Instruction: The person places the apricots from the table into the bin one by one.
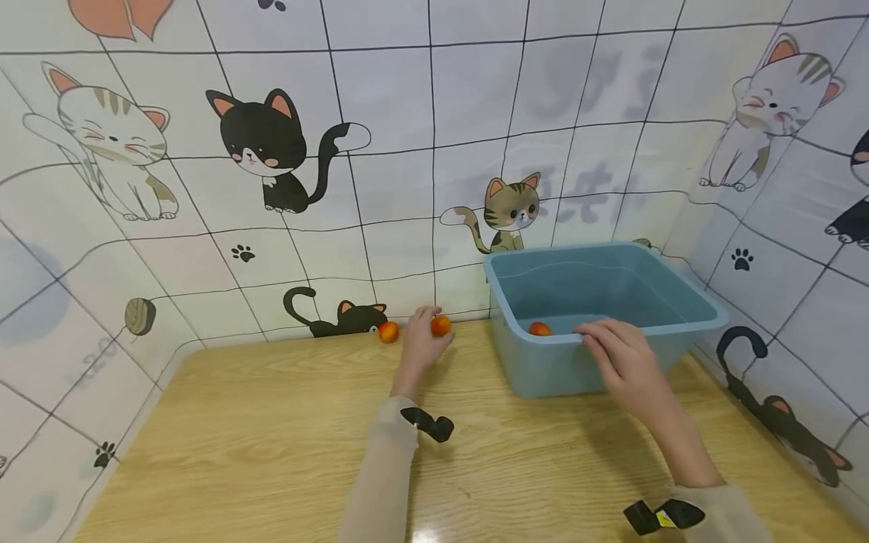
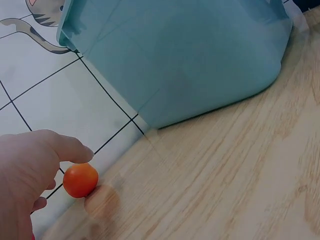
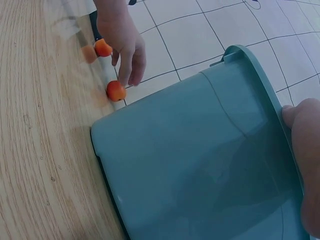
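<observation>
My left hand (image 1: 422, 348) reaches to the table's back edge. Its thumb and index finger are spread about a small orange-red fruit (image 1: 441, 325), which sits on the table by the wall; in the left wrist view the finger lies just over this fruit (image 2: 80, 180). A second such fruit (image 1: 388, 332) lies left of the hand. My right hand (image 1: 627, 369) grips the front rim of a blue plastic basin (image 1: 557, 377), and in the right wrist view a fingertip touches the rim. Inside the basin is another orange-red fruit (image 1: 540, 329), partly hidden by the rim.
The wood-grain table (image 1: 271, 422) meets a wall (image 1: 400, 188) with a tile pattern and printed cats. The basin stands at the table's right rear, near the corner with the right side wall (image 1: 815, 302). Another patterned wall (image 1: 61, 339) bounds the left.
</observation>
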### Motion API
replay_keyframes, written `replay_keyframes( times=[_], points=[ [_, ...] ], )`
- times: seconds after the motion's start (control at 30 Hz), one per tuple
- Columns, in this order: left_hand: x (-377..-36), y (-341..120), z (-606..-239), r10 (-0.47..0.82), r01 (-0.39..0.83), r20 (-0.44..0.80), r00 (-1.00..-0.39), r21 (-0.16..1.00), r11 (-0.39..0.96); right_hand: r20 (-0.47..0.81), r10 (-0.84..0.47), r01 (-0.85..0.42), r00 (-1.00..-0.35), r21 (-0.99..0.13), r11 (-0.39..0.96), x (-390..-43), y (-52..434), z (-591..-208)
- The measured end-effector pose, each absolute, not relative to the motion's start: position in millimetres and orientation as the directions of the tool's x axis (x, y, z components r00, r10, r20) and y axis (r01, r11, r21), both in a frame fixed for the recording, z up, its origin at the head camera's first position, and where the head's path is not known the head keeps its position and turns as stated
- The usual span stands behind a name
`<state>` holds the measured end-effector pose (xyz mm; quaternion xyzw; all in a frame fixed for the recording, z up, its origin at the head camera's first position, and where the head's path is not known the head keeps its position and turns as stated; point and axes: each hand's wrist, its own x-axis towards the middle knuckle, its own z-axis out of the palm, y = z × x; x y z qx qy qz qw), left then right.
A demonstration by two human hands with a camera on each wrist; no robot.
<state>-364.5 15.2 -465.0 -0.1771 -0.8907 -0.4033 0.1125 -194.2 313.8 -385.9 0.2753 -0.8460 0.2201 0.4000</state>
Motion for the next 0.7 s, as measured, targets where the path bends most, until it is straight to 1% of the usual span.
replay_keyframes(
  times=[0.07, 0.17, 0.3, 0.5, 0.7],
  points=[
    [-366.1, 12.9, -467.4, 0.226, 0.410, 0.348, -0.910, 0.666, 0.623, 0.786, -0.290, -0.634, -0.546, -0.161, 0.756, -194.2, 312.8, -386.0],
    [-368.1, 10.8, -469.8, 0.233, 0.415, 0.350, -0.907, 0.657, 0.630, 0.786, -0.291, -0.638, -0.545, -0.164, 0.752, -194.5, 311.3, -385.6],
    [-370.1, 9.1, -471.6, 0.234, 0.408, 0.340, -0.911, 0.659, 0.632, 0.798, -0.293, -0.649, -0.527, -0.154, 0.745, -195.1, 308.5, -384.0],
    [-370.8, 8.5, -476.1, 0.233, 0.384, 0.306, -0.923, 0.681, 0.624, 0.786, -0.295, -0.643, -0.543, -0.163, 0.748, -195.3, 307.8, -383.8],
    [-369.1, 12.1, -479.5, 0.245, 0.380, 0.290, -0.925, 0.695, 0.610, 0.810, -0.295, -0.655, -0.507, -0.139, 0.743, -195.9, 309.9, -384.9]
  ],
)
